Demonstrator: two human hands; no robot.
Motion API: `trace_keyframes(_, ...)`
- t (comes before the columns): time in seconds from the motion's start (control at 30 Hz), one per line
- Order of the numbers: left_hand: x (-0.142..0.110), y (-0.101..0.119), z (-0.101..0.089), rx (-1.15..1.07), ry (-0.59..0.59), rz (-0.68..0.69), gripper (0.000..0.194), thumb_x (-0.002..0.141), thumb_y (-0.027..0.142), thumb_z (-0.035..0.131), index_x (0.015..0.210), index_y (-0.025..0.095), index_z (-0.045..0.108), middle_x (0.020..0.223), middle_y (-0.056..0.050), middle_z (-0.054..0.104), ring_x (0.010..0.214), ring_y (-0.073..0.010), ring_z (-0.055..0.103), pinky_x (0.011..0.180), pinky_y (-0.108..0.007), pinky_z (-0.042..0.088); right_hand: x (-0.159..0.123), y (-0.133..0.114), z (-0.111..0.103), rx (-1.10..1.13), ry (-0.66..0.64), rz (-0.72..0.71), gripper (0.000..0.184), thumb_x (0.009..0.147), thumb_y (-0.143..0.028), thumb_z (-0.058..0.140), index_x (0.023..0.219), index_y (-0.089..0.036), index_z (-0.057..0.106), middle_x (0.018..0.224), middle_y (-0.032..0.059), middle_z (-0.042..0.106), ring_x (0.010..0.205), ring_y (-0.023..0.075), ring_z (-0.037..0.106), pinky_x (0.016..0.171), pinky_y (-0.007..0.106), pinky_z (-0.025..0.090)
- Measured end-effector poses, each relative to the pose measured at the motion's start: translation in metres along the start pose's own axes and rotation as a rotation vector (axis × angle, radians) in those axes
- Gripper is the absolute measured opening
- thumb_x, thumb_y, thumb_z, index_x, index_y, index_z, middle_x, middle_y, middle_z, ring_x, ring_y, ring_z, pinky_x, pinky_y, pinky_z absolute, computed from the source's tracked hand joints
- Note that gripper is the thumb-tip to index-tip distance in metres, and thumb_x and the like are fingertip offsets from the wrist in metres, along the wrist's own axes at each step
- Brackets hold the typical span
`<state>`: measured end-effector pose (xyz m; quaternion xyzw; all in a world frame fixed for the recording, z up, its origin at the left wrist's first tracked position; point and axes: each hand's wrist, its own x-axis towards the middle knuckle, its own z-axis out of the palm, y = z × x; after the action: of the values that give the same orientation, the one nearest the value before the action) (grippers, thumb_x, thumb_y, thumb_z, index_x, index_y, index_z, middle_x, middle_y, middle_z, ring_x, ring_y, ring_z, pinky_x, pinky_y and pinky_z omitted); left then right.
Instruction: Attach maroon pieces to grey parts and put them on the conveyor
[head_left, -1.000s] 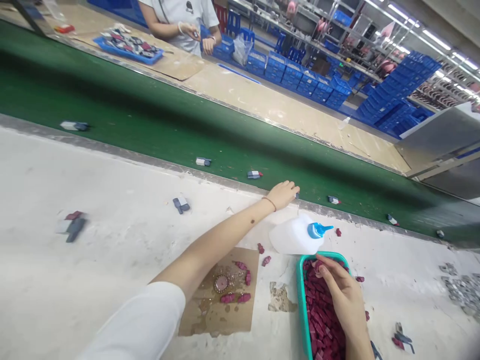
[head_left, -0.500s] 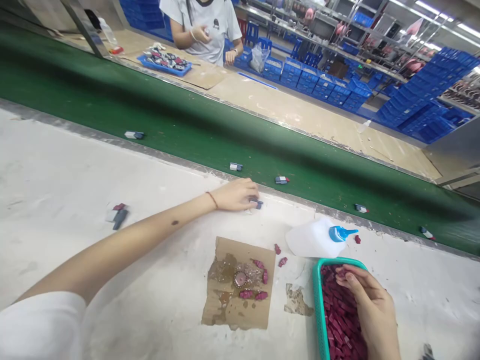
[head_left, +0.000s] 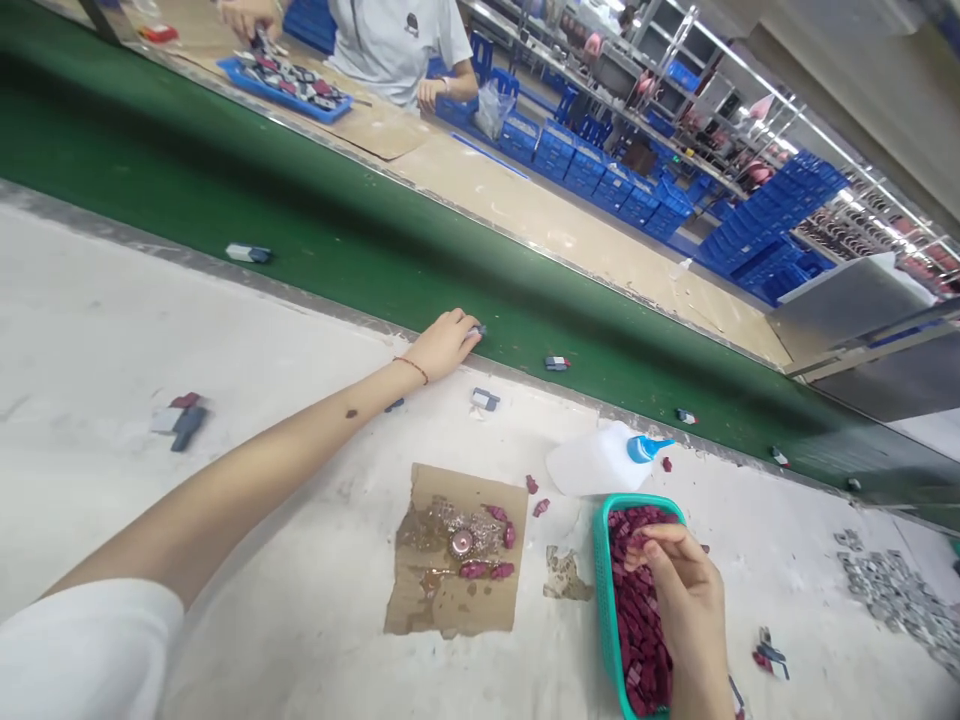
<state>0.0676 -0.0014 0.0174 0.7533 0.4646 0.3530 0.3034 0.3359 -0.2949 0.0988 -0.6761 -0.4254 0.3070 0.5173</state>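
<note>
My left hand (head_left: pixel 444 343) reaches over the edge of the green conveyor belt (head_left: pixel 360 265), its fingers closed around a small grey-and-white plastic piece (head_left: pixel 478 330). A similar grey-and-white piece lies on the white table just below that hand. Above the green basket (head_left: pixel 604 600), my right hand (head_left: pixel 688 590) pinches a small maroon plastic piece (head_left: pixel 637 545) between thumb and fingers. Many maroon pieces fill the basket. To its left, a cardboard sheet (head_left: pixel 495 615) carries a wet, glossy patch, a round cap (head_left: pixel 461 543) and several maroon pieces.
A white bottle with a blue nozzle (head_left: pixel 651 448) lies behind the basket. More assembled pieces sit on the belt and table. Several silvery parts (head_left: pixel 892 585) are spread at right. Across the belt, a person's hand (head_left: pixel 251 18) is at a blue tray (head_left: pixel 330 112) of pieces.
My left hand has let go of one grey-and-white piece on the table and moved onto the belt, to another. My right hand stays over the basket. The view has shifted rightward.
</note>
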Motion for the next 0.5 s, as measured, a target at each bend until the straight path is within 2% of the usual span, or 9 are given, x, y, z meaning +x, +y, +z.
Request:
trace_keyframes(0.07, -0.013, 0.01, 0.001, -0.092, 0.01, -0.052, 0.022, 0.092, 0.027, 0.039, 0.09, 0.016, 0.058, 0.091, -0.009, 0.06, 0.095, -0.0247, 0.055, 0.094, -0.041, 0.043, -0.012, -0.004, 0.017, -0.025, -0.034, -0.035, 0.021, 0.076, -0.041, 0.076, 0.078, -0.02, 0.069, 0.063, 0.003, 0.068, 0.053, 0.017, 0.064, 0.052, 0.027, 0.055)
trace_keyframes(0.13, -0.034, 0.021, 0.001, -0.194, -0.02, -0.108, 0.032, 0.095, 0.031, 0.031, 0.086, 0.016, 0.057, 0.083, -0.007, 0.061, 0.081, -0.021, 0.059, 0.081, -0.036, 0.049, -0.021, -0.007, 0.038, -0.081, -0.079, -0.083, 0.017, 0.079, -0.037, 0.074, 0.08, -0.02, 0.07, 0.066, 0.0035, 0.07, 0.056, 0.0173, 0.066, 0.052, 0.026, 0.054)
trace_keyframes(0.2, -0.06, 0.032, 0.0, -0.289, -0.081, -0.149, 0.038, 0.096, 0.038, 0.031, 0.082, 0.015, 0.058, 0.075, -0.005, 0.062, 0.066, -0.017, 0.058, 0.066, -0.03, 0.05, -0.027, -0.006, 0.059, -0.171, -0.164, -0.153, 0.013, 0.082, -0.033, 0.071, 0.08, -0.021, 0.07, 0.07, 0.0039, 0.072, 0.061, 0.018, 0.067, 0.055, 0.025, 0.054)
trace_keyframes(0.27, -0.089, 0.043, -0.003, -0.407, -0.171, -0.191, 0.039, 0.093, 0.045, 0.038, 0.083, 0.015, 0.06, 0.074, -0.005, 0.066, 0.059, -0.0142, 0.057, 0.059, -0.026, 0.049, -0.03, -0.004, 0.08, -0.266, -0.292, -0.245, 0.01, 0.086, -0.03, 0.067, 0.082, -0.021, 0.07, 0.074, 0.0037, 0.072, 0.066, 0.0182, 0.068, 0.06, 0.026, 0.054)
trace_keyframes(0.37, -0.13, 0.056, -0.009, -0.728, -0.308, -0.354, 0.037, 0.083, 0.05, 0.059, 0.088, 0.013, 0.062, 0.086, -0.008, 0.071, 0.066, -0.0135, 0.061, 0.064, -0.025, 0.05, -0.029, 0.004, 0.107, -0.346, -0.486, -0.387, 0.012, 0.094, -0.025, 0.057, 0.088, -0.021, 0.067, 0.08, 0.0041, 0.072, 0.072, 0.0178, 0.068, 0.066, 0.026, 0.054)
trace_keyframes(0.43, -0.15, 0.061, -0.013, -0.927, -0.33, -0.478, 0.039, 0.074, 0.048, 0.072, 0.09, 0.013, 0.063, 0.089, -0.008, 0.071, 0.075, -0.0153, 0.064, 0.07, -0.026, 0.05, -0.026, 0.011, 0.12, -0.377, -0.56, -0.466, 0.017, 0.098, -0.025, 0.05, 0.089, -0.021, 0.064, 0.08, 0.0045, 0.071, 0.072, 0.0178, 0.067, 0.066, 0.027, 0.053)
trace_keyframes(0.5, -0.165, 0.063, -0.016, -1.007, -0.294, -0.544, 0.04, 0.069, 0.044, 0.079, 0.09, 0.014, 0.064, 0.088, -0.006, 0.07, 0.08, -0.0162, 0.064, 0.074, -0.027, 0.05, -0.022, 0.018, 0.128, -0.412, -0.592, -0.537, 0.022, 0.1, -0.026, 0.045, 0.088, -0.021, 0.062, 0.077, 0.0044, 0.068, 0.07, 0.018, 0.065, 0.065, 0.028, 0.052)
